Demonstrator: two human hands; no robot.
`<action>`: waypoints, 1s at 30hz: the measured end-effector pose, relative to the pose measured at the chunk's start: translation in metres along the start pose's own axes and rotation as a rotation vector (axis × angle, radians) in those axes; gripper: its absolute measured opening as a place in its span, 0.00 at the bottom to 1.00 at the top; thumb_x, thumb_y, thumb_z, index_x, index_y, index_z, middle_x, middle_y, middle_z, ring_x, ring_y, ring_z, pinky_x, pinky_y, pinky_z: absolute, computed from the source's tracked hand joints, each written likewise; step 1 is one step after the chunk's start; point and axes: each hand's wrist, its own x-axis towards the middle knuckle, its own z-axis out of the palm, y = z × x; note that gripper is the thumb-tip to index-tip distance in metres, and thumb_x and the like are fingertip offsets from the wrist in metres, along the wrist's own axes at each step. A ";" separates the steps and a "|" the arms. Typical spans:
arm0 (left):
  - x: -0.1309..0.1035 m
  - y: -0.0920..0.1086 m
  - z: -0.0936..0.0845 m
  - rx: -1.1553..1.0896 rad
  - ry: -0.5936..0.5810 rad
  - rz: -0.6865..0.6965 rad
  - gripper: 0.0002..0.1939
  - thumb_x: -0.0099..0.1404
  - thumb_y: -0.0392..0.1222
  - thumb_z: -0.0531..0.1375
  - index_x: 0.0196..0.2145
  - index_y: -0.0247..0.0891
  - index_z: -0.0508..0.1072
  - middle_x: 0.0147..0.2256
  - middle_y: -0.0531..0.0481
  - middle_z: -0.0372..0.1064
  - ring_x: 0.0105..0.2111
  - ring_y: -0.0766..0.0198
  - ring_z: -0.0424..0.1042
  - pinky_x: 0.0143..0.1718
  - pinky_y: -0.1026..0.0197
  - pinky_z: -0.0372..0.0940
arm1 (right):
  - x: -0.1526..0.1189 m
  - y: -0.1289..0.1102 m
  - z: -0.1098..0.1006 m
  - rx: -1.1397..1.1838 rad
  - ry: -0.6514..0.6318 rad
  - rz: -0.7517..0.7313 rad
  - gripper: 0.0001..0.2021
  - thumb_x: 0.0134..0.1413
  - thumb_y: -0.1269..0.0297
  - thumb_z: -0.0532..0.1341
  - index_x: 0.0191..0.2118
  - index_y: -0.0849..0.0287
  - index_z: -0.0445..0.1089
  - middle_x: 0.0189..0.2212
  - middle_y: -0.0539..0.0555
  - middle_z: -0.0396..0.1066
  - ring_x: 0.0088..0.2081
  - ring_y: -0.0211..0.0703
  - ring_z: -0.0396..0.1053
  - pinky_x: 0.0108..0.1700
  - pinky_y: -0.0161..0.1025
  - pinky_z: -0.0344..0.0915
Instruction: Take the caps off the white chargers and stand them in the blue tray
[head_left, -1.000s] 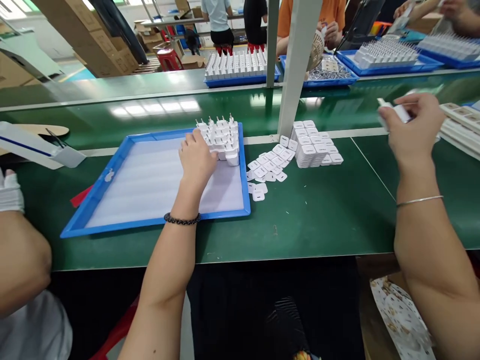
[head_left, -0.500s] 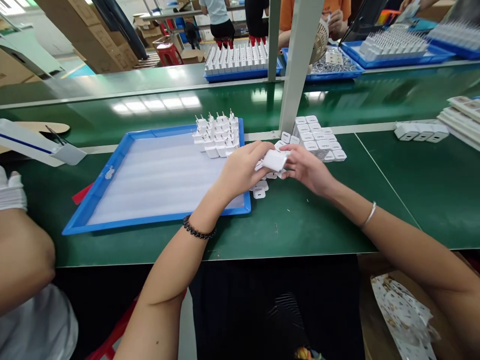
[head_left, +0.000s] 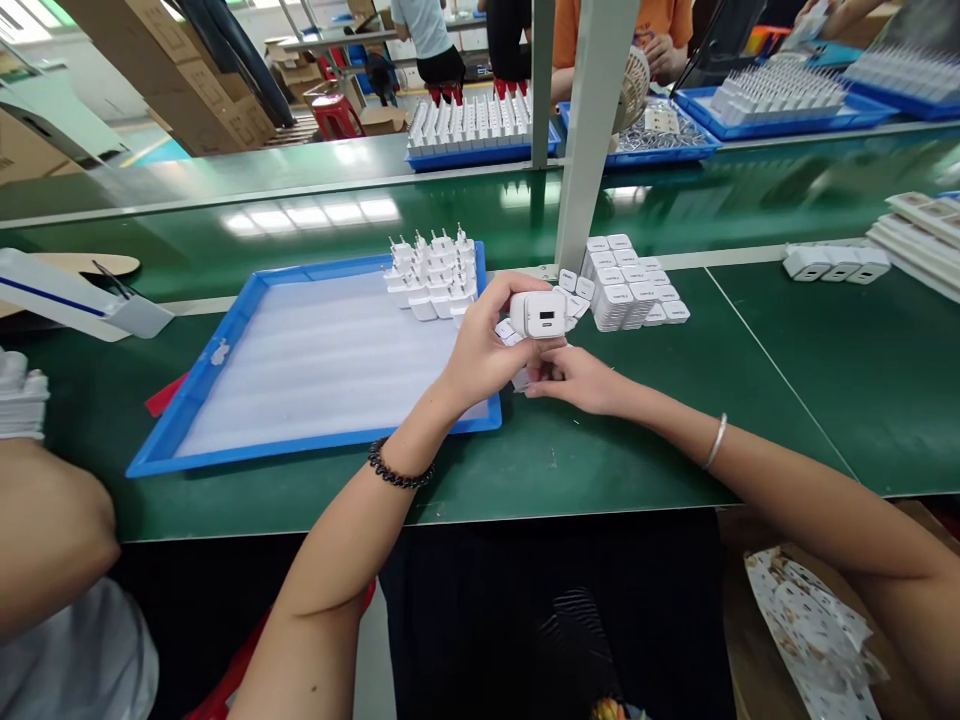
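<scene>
My left hand [head_left: 487,335] grips a white USB charger [head_left: 541,315] with its port face turned toward me. Just below it, the fingers of my right hand [head_left: 581,380] are pinched at a small white cover [head_left: 520,380] close to the table, partly hidden by the fingers. Loose white covers [head_left: 576,290] lie behind the charger, beside neat stacks of covers [head_left: 630,285]. To the left, a blue tray [head_left: 315,440] with a white lining carries rows of white plug chargers [head_left: 435,272], pins up, in its far right corner.
A metal post [head_left: 589,130] rises behind the stacks. More white chargers [head_left: 836,262] stand at the right, near stacked white trays [head_left: 919,235]. A co-worker's arm [head_left: 52,520] is at my left. Loaded blue trays [head_left: 480,155] line the far bench, where other people sit.
My left hand has turned the charger so its port face shows. My right hand has moved down and left from beside the charger to a loose cover below it.
</scene>
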 end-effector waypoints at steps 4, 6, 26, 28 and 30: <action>-0.002 0.000 -0.003 -0.007 -0.033 -0.028 0.24 0.69 0.59 0.58 0.54 0.43 0.61 0.52 0.42 0.66 0.50 0.56 0.71 0.46 0.54 0.69 | -0.016 -0.012 -0.030 0.412 -0.026 0.049 0.17 0.56 0.52 0.67 0.37 0.58 0.62 0.27 0.53 0.75 0.24 0.39 0.71 0.26 0.35 0.62; -0.002 0.001 -0.005 0.007 -0.064 -0.017 0.25 0.70 0.60 0.55 0.56 0.43 0.59 0.53 0.42 0.64 0.49 0.56 0.70 0.45 0.53 0.68 | -0.024 -0.020 -0.042 0.494 0.038 0.017 0.17 0.57 0.53 0.68 0.37 0.58 0.62 0.21 0.48 0.72 0.18 0.34 0.64 0.22 0.32 0.57; -0.003 0.016 -0.004 -0.041 -0.436 -0.093 0.25 0.69 0.59 0.56 0.57 0.42 0.64 0.50 0.45 0.71 0.41 0.59 0.71 0.37 0.61 0.66 | -0.044 -0.046 -0.044 0.263 0.284 -0.426 0.07 0.56 0.62 0.69 0.40 0.57 0.77 0.28 0.49 0.72 0.21 0.31 0.62 0.22 0.33 0.62; -0.004 0.017 -0.004 -0.034 -0.442 -0.098 0.24 0.69 0.58 0.56 0.57 0.42 0.65 0.49 0.45 0.71 0.41 0.59 0.71 0.37 0.61 0.66 | -0.045 -0.048 -0.044 0.255 0.282 -0.386 0.07 0.56 0.62 0.69 0.39 0.56 0.77 0.27 0.49 0.72 0.21 0.32 0.62 0.22 0.34 0.61; -0.004 0.017 -0.004 -0.031 -0.442 -0.100 0.24 0.69 0.57 0.57 0.56 0.42 0.65 0.49 0.45 0.72 0.41 0.59 0.72 0.38 0.61 0.67 | -0.046 -0.050 -0.042 0.251 0.294 -0.351 0.07 0.56 0.61 0.70 0.39 0.55 0.77 0.28 0.50 0.72 0.22 0.33 0.62 0.22 0.35 0.61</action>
